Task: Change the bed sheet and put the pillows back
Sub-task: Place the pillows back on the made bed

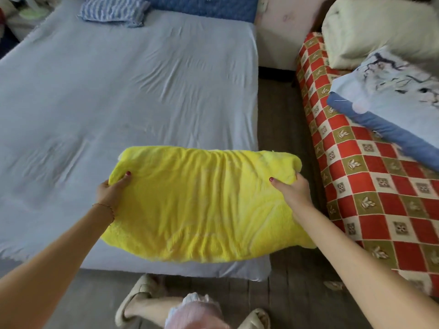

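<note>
Head view: a yellow pillow (202,205) is gripped at its sides by left hand (111,191) and right hand (293,189), above the grey-sheeted bed (118,91); no writing is seen.

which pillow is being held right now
The yellow pillow, gripped by the left hand and right hand; the blue striped pillow lies untouched on the bed.

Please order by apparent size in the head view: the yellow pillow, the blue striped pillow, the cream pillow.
1. yellow pillow, held in the left hand and right hand, nearest the camera, which enlarges it
2. cream pillow, partly cut off
3. blue striped pillow, farthest away, so its true size is unsure
</note>
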